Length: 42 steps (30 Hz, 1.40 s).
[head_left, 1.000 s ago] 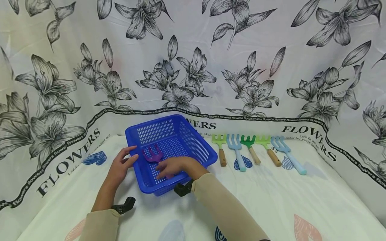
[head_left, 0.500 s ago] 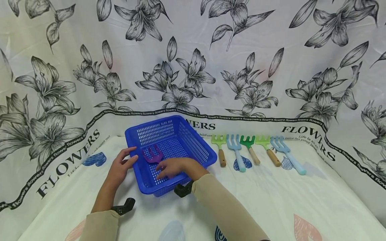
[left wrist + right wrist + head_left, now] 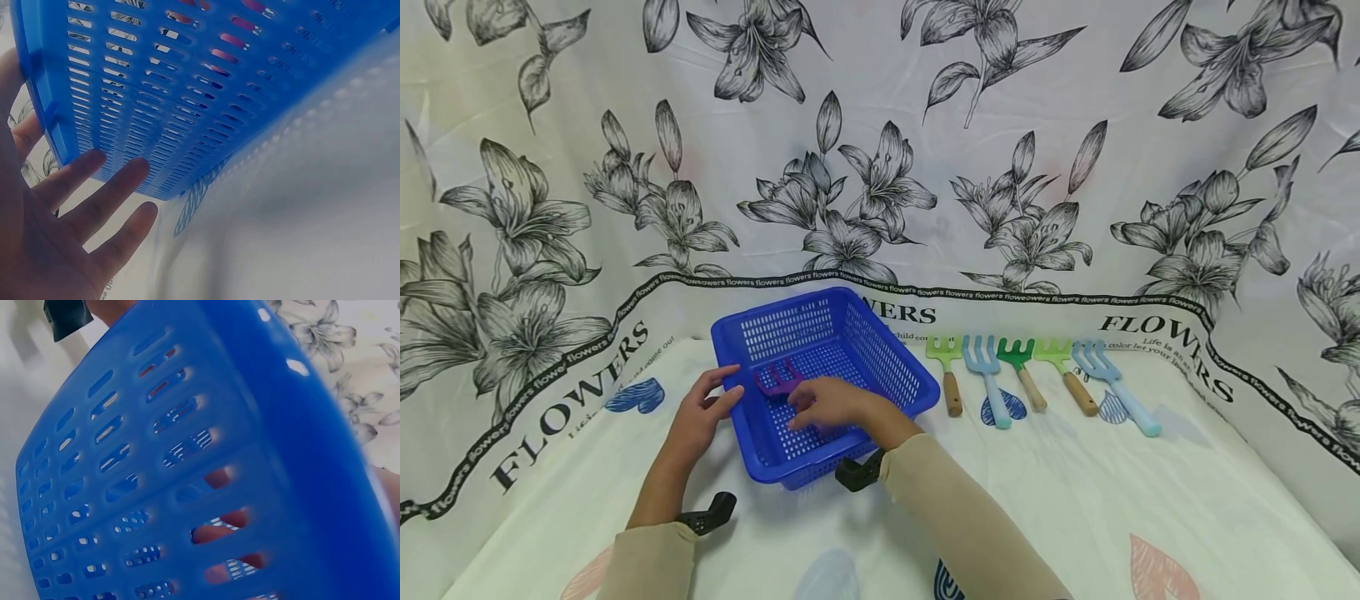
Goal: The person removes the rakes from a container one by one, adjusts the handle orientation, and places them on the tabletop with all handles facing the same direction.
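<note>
A blue perforated plastic basket (image 3: 784, 471) sits on the cloth. My left hand (image 3: 697, 417) holds its left rim; in the left wrist view several fingers spread against the slotted outer wall (image 3: 144, 87). Inside the basket is a purple hand rake (image 3: 781, 382), its prongs towards the far left. My right hand (image 3: 833, 404) reaches over the near rim and grips the rake's handle, which its fingers mostly hide. Through the slots of the basket wall (image 3: 300, 462) in the right wrist view, only bits of the right fingers show.
Right of the basket lies a row of hand rakes: a light green one (image 3: 952, 393), a light blue one (image 3: 996, 398), a dark green one (image 3: 1032, 387), another light green one (image 3: 1078, 392) and another light blue one (image 3: 1131, 404). A flower-printed cloth (image 3: 880, 192) hangs behind.
The right hand has risen slightly inside the basket, and the purple rake's head has tilted up with it. My left hand and the basket keep their place.
</note>
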Each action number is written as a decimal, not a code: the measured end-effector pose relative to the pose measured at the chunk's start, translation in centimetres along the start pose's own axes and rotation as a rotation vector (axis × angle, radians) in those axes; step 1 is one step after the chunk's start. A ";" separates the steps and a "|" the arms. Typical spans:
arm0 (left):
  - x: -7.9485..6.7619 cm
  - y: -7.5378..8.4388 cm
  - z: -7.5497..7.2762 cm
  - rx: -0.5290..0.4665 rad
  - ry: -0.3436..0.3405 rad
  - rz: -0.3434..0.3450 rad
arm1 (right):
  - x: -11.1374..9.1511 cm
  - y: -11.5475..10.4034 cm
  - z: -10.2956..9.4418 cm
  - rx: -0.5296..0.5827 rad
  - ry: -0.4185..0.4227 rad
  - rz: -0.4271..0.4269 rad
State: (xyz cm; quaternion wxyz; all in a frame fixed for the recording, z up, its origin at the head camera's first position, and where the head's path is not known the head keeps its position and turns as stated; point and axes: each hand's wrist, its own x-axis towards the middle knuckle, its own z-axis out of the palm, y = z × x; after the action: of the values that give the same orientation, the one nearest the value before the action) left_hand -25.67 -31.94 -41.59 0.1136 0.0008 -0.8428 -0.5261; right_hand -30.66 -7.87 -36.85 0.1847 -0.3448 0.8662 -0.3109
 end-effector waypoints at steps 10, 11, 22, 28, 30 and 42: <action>-0.1 0.1 0.1 -0.001 0.005 0.018 | -0.1 -0.2 -0.2 -0.002 0.093 -0.048; -0.1 0.1 0.1 0.000 0.005 0.017 | -0.1 -0.2 -0.3 0.000 0.096 -0.051; 0.0 0.1 0.1 0.006 0.006 0.013 | 0.0 0.0 -0.2 0.024 0.152 -0.072; 0.1 0.0 0.1 0.008 0.006 0.010 | 0.1 0.2 -0.2 0.068 0.226 -0.051; 0.1 -0.1 0.1 0.007 0.007 0.007 | 0.0 0.1 -0.3 0.075 0.251 -0.044; -0.2 0.1 0.3 0.013 0.012 0.017 | -0.2 -0.1 -0.4 0.204 0.354 -0.038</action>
State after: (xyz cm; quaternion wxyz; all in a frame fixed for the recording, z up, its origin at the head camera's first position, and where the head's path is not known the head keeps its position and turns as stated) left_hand -25.53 -31.64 -41.64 0.1231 -0.0025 -0.8453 -0.5198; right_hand -30.65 -7.61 -36.50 0.0577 -0.2806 0.8425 -0.4562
